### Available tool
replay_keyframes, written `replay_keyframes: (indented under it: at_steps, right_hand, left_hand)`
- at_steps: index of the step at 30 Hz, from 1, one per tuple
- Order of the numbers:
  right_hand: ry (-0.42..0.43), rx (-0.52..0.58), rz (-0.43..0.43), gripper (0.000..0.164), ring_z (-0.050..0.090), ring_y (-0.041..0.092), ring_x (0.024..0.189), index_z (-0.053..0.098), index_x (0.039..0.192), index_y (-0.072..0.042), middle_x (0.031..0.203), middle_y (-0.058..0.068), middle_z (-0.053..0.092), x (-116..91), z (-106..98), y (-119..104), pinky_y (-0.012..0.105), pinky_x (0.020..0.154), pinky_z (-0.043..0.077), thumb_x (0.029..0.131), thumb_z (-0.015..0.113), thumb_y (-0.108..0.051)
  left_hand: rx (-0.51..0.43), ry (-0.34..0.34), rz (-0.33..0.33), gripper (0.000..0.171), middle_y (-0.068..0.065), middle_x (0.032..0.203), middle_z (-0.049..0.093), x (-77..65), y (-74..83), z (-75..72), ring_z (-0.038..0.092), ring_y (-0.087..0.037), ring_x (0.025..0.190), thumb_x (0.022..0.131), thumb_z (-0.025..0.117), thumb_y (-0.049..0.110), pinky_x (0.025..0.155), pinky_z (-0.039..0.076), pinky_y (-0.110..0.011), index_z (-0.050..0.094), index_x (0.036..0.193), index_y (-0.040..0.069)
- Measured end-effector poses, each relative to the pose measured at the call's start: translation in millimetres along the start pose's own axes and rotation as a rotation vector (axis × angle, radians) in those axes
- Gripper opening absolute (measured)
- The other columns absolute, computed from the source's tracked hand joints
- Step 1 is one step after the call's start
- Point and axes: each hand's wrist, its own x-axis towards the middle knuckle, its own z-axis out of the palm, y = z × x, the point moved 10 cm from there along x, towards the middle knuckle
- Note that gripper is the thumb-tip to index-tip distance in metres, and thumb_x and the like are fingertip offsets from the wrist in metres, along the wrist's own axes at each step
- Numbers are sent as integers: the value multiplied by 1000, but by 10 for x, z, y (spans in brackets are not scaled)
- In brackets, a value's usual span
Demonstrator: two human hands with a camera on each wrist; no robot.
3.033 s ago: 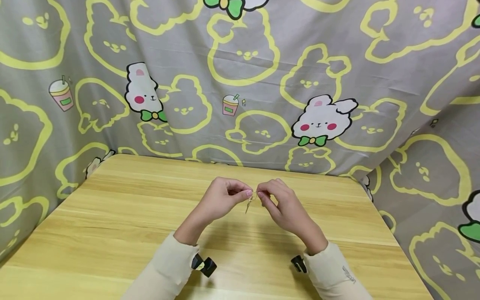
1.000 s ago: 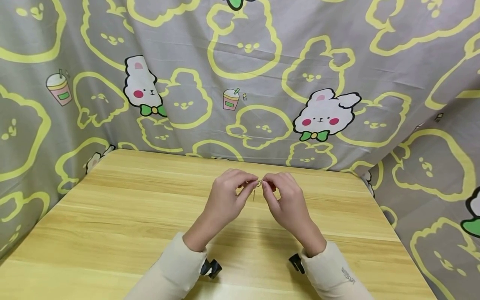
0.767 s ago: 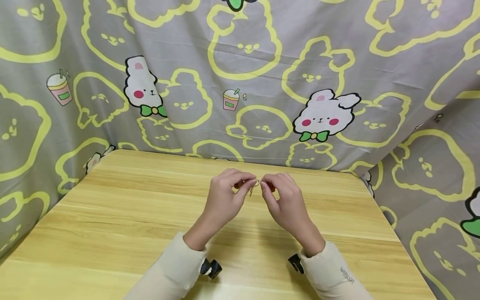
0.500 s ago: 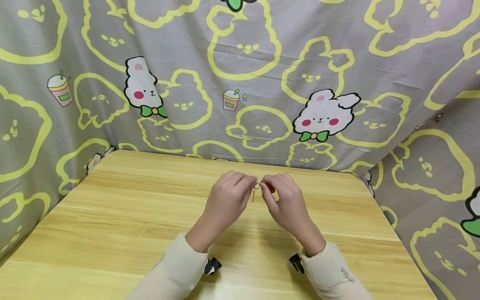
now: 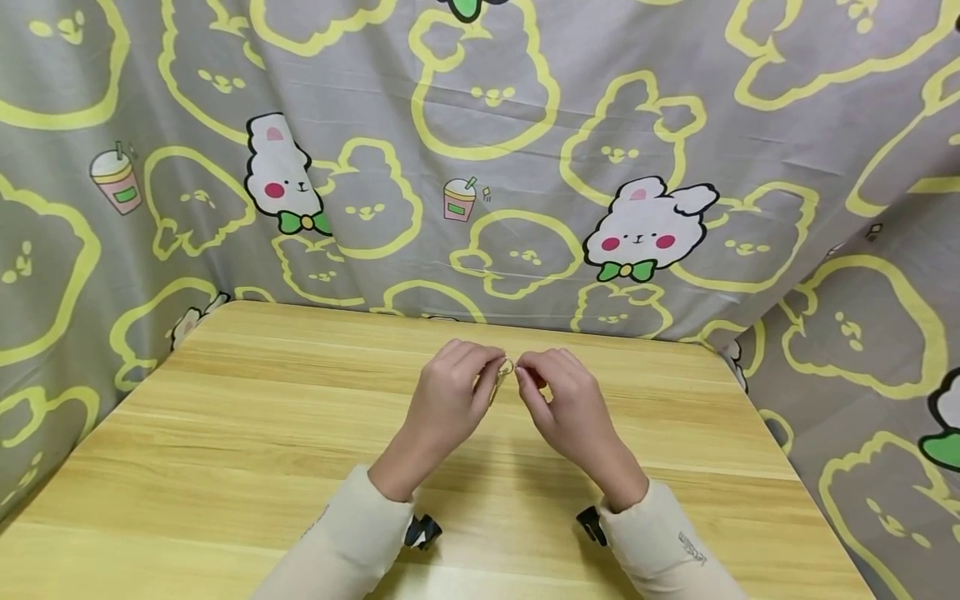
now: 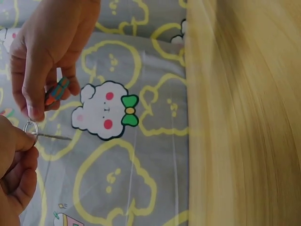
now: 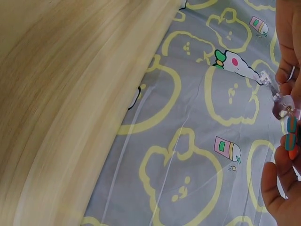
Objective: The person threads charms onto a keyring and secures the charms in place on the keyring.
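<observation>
A metal key ring [image 6: 31,128] is stretched between my two hands above the table. My left hand [image 5: 448,392] pinches it between thumb and forefinger. From the ring a key [image 6: 54,136] sticks out; it looks tilted down beside the left fingertips in the head view. My right hand [image 5: 567,396] pinches the other end of the keychain at the ring. A small teal and orange charm [image 6: 57,91] lies within the curled fingers of that hand, partly hidden. In the right wrist view the key [image 7: 283,106] shows next to the charm [image 7: 291,134].
A wooden table [image 5: 247,450] spreads under both hands. Around it hangs a grey curtain [image 5: 360,100] with yellow cartoon outlines, close along the back and sides. Black camera mounts [image 5: 423,532] sit at both sleeve cuffs.
Both hands have stayed together at the ring, rising slightly in view since three seconds ago. Lately they shifted a little left; the key swung from hanging straight to a slant by the left fingers.
</observation>
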Motion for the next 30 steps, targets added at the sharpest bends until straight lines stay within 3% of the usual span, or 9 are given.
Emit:
replay_keyframes:
  at_steps: [3, 10, 19, 26, 30]
  right_hand:
    - [-9, 3, 2, 6, 57, 13, 73, 70, 96, -5, 81, 0, 64, 1, 11, 3, 29, 65, 50, 94, 69, 0]
    - [-8, 2, 6, 5, 56, 12, 73, 70, 95, -6, 82, 0, 65, -4, 9, -7, 29, 64, 49, 94, 70, -1]
    - [-8, 6, -20, 6, 56, 12, 71, 69, 94, -6, 80, -1, 63, -6, 26, -36, 28, 63, 48, 93, 69, 0]
    - [10, 6, -13, 7, 55, 11, 71, 70, 94, -6, 80, -1, 64, -5, -5, -32, 28, 62, 48, 92, 69, 0]
    - [4, 10, -18, 6, 57, 12, 71, 69, 94, -6, 80, -1, 64, -5, 9, -40, 28, 62, 49, 92, 69, 0]
  left_hand:
    - [-13, -11, -3, 7, -6, 90, 75, 0, -12, 10, 66, -20, 78, 93, 74, 2, 69, 56, -29, 76, 100, 3]
    - [21, -95, 70, 8, -3, 91, 75, -12, 36, 77, 68, -18, 81, 92, 75, 3, 71, 57, -27, 77, 99, 5]
    - [-25, -61, 14, 7, -5, 88, 75, 6, -25, 35, 66, -19, 76, 92, 75, 1, 66, 55, -27, 77, 98, 2]
    - [-43, -93, 50, 8, -3, 90, 76, 8, -3, 41, 69, -18, 81, 92, 75, 1, 71, 57, -28, 77, 99, 4]
    - [-49, -74, 19, 6, -4, 89, 75, 10, -39, 25, 68, -19, 79, 93, 73, 1, 69, 56, -28, 77, 98, 2]
